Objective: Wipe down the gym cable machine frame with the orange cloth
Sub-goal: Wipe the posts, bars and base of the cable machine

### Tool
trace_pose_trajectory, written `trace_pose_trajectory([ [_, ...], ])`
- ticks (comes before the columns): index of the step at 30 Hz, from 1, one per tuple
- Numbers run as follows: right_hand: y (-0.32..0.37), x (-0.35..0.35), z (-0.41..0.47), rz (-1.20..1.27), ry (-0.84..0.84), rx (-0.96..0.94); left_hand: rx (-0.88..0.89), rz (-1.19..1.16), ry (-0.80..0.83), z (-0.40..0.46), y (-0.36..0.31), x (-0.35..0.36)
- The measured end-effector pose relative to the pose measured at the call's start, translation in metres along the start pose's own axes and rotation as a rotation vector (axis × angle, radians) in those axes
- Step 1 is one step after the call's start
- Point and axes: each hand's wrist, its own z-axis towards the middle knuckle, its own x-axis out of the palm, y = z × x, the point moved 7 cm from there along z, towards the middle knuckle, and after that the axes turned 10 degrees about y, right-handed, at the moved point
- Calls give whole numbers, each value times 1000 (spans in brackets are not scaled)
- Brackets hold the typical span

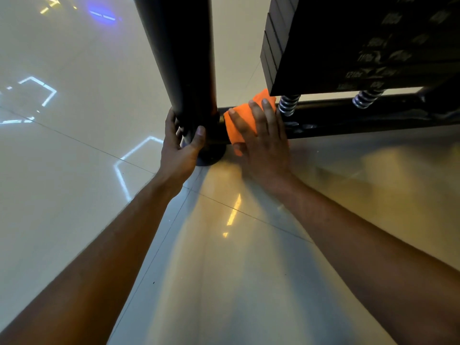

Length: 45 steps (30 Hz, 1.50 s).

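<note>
Fingers [267, 113] of R hand [263, 145] flat on cloth [239, 125]; L hand [180, 148] grips post [184, 58].

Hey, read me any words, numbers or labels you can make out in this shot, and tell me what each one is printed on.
"110lbs": pale print on the black weight stack, blurred, a likely reading only.
"121lbs": on the plate below it, also blurred and uncertain.
Other plate markings, above, below and in a second column to the right: too blurred to read.
Orange cloth, upright post and base bar: no text visible.
</note>
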Motion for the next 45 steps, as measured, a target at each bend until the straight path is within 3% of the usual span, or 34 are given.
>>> trace_pose_trajectory([
  [4, 37, -2, 5, 126, 44, 207, 4, 0, -11, 0, 0, 1],
  [10, 4, -1, 2, 12, 38, -63, -20, -7, -28, -3, 1, 0],
  [15, 21, -9, 1, 121, 68, 178, -23, -8, -27, -2, 2, 0],
  [18, 54, -6, 16, 186, 157, 92, -13, 8, -36, -1, 3, -1],
  [21, 32, -9, 15, 114, 138, -24, -27, 10, -18, 1, 4, -2],
  [27, 13, -15, 7, 159, 188, 71, -37, 12, -21, -6, 0, 10],
  [30, 13, -21, 8, 200, 224, 26, -63, 46, -21, -13, -5, 19],
  [34, 1, -28, 2, 332, 233, -33, -132, 68, -28, -24, -7, 24],
  [38, -12, -47, -14, 515, 309, -17, -199, 243, -90, -42, -7, 42],
  [40, -21, -56, -27, 616, 336, 52, -271, 278, -20, -49, -7, 62],
  [45, -53, -71, -62, 713, 277, 137, -156, 367, 108, -40, -36, 107],
])
